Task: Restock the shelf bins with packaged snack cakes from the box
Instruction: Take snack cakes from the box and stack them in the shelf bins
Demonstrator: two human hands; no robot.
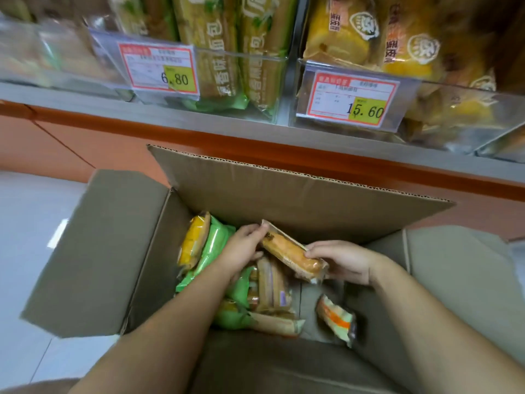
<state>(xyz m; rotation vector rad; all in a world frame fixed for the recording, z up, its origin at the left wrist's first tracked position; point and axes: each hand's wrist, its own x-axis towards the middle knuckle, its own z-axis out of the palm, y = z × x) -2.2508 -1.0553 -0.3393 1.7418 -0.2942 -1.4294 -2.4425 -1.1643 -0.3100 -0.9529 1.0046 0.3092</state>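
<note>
An open cardboard box (284, 191) stands on the floor under the shelf. Both my hands are inside it on one clear-wrapped golden snack cake (289, 253). My left hand (244, 247) pinches the wrapper's upper left end. My right hand (343, 260) grips its lower right end. Under them lie green-wrapped cakes (213, 245), a yellow pack (193, 243), brown cakes (274, 288) and an orange-and-white pack (336, 317). Above, a clear shelf bin (255, 81) holds green-wrapped cakes, and the bin to its right (454, 109) holds yellow cakes.
Price tags reading 6.80 (162, 69) and 15.60 (352, 98) hang on the bin fronts. An orange shelf base (71, 137) runs behind the box. The box flaps (96, 251) spread left and right. Pale floor tiles (25, 223) lie at the left.
</note>
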